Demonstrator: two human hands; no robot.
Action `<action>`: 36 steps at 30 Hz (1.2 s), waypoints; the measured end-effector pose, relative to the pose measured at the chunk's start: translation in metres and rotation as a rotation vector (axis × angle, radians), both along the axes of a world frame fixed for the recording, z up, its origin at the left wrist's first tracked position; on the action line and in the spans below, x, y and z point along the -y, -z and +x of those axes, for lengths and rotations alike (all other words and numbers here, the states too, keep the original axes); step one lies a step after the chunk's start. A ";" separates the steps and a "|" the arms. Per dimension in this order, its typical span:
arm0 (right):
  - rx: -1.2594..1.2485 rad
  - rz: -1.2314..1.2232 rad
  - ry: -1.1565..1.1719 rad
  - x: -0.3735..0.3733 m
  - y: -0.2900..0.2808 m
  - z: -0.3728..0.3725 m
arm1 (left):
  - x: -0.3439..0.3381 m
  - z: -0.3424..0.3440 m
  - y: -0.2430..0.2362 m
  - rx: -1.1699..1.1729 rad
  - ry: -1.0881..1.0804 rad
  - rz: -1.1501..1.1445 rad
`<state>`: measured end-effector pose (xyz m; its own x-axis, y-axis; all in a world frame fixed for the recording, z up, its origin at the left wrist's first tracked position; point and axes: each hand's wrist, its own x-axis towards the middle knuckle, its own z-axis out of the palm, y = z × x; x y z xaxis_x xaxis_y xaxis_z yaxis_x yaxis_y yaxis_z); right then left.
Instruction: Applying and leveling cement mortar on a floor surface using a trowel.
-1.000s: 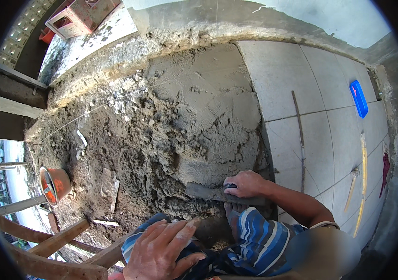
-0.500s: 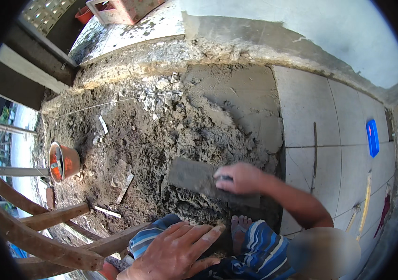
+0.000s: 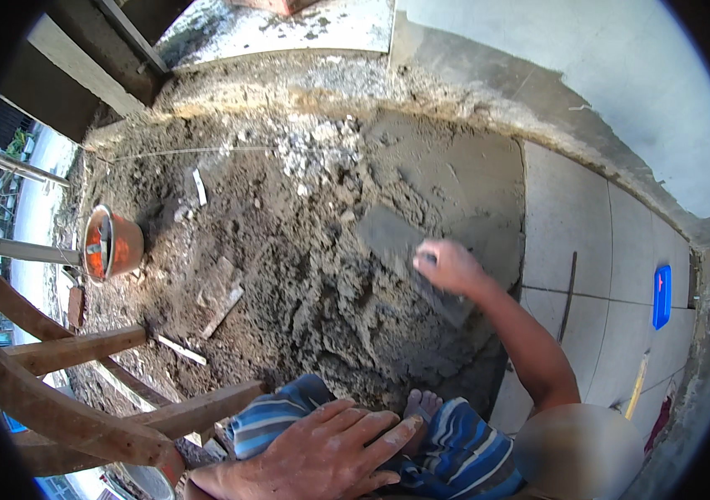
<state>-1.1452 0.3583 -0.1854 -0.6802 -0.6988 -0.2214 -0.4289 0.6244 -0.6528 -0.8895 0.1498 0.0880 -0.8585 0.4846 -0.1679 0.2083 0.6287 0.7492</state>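
My right hand (image 3: 448, 267) is closed round the handle of a grey rectangular plastering float (image 3: 390, 232). The float lies slantwise on wet, lumpy mortar (image 3: 334, 275), its far end close to a smoother grey patch (image 3: 463, 167). Fingers outstretched, my left hand (image 3: 330, 454) rests flat on my knee in blue striped cloth and holds nothing. My bare foot (image 3: 422, 403) shows at the near edge of the mortar.
Pale floor tiles (image 3: 567, 217) border the mortar on the right, with a thin rod (image 3: 568, 296), a blue tray (image 3: 662, 297) and a yellow strip (image 3: 637, 385) on them. An orange bucket (image 3: 126, 246) stands left. Curved wooden framing (image 3: 80, 425) crowds the lower left. A string (image 3: 180, 152) crosses the far side.
My right hand has pushed the float away from me over the mortar, toward the smooth patch, and it now slants more steeply. My left hand stays on my knee. The view has shifted slightly.
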 end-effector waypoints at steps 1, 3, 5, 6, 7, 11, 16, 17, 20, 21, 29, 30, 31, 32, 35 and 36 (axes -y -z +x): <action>0.001 0.041 -0.028 -0.002 0.008 0.014 | 0.004 0.003 0.004 0.102 -0.067 0.110; 0.016 0.227 -0.123 -0.002 -0.029 0.039 | 0.001 0.010 0.005 0.210 -0.152 0.209; -0.104 0.340 -0.224 -0.006 -0.031 0.039 | -0.003 0.016 0.007 0.073 -0.111 0.178; -0.220 0.454 -0.327 -0.007 -0.029 0.040 | -0.001 0.021 0.013 0.006 -0.014 0.070; -0.288 0.456 -0.348 -0.009 -0.023 0.032 | -0.002 0.021 0.012 0.018 -0.024 0.079; -0.422 0.436 -0.277 0.020 -0.031 -0.020 | -0.009 0.017 0.005 -0.013 -0.001 0.086; -0.076 0.056 0.029 0.025 -0.018 -0.011 | -0.009 0.028 -0.015 -0.035 0.168 -0.108; 0.028 -0.041 0.043 0.031 -0.027 0.015 | -0.008 0.039 -0.017 -0.019 0.136 -0.125; 0.506 -0.190 0.073 0.059 -0.050 0.099 | -0.017 0.070 -0.018 -0.154 -0.084 0.019; 0.609 -0.196 0.056 0.075 -0.045 0.129 | -0.021 0.078 -0.019 -0.149 -0.078 0.021; 1.081 -0.438 0.331 0.184 0.062 0.272 | -0.029 0.090 -0.036 -0.050 -0.112 -0.191; 0.883 -0.447 0.343 0.176 0.070 0.263 | -0.035 0.103 -0.019 -0.255 -0.163 -0.238; 0.956 -0.451 0.389 0.161 0.066 0.252 | -0.036 0.102 -0.013 -0.462 -0.224 -0.284; 1.001 -0.448 0.477 0.149 0.062 0.242 | -0.033 0.105 -0.016 -0.472 -0.224 -0.278; 0.952 -0.466 0.628 0.109 0.043 0.212 | -0.020 0.097 -0.033 -0.118 -0.010 -0.124; 0.964 -0.457 0.677 0.103 0.033 0.200 | -0.019 0.104 -0.020 -0.244 -0.039 -0.164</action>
